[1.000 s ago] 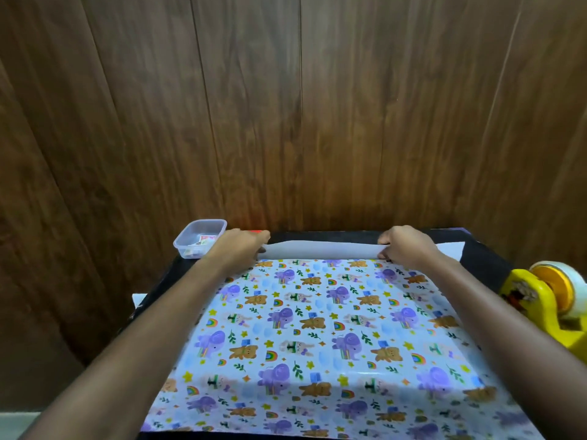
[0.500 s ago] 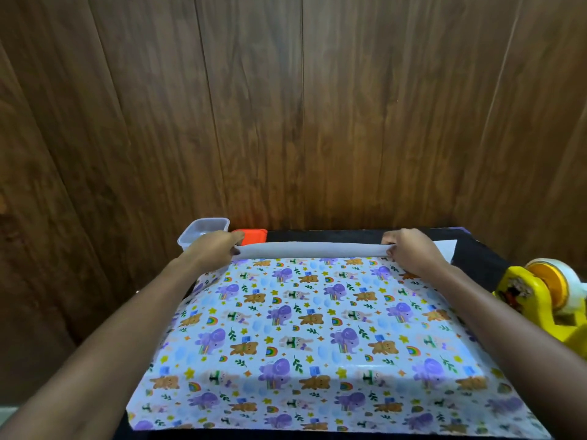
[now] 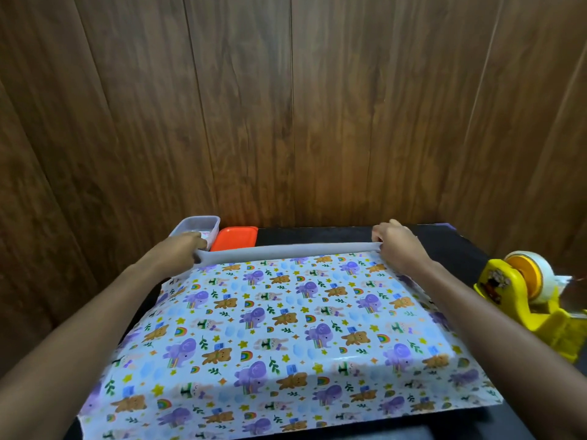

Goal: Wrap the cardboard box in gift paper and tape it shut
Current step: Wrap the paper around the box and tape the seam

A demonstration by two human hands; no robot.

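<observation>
A sheet of gift paper (image 3: 279, 325) printed with bears, elephants and rainbows lies spread across the black table (image 3: 317, 232). Its far edge is curled back, showing a white underside as a long roll (image 3: 286, 250). My left hand (image 3: 181, 249) pinches the left end of that curled edge. My right hand (image 3: 398, 246) pinches the right end. The paper bulges up in the middle, as if draped over something. The cardboard box itself is hidden from view.
A yellow tape dispenser (image 3: 521, 296) with a roll of clear tape stands at the right edge. A clear plastic tub (image 3: 197, 225) and an orange lid (image 3: 236, 238) sit at the back left. A wood-panelled wall rises right behind the table.
Both hands have lifted the curled far edge and drawn it toward me, uncovering the orange lid behind it. The sheet now bulges higher and its near edge sits further up the table.
</observation>
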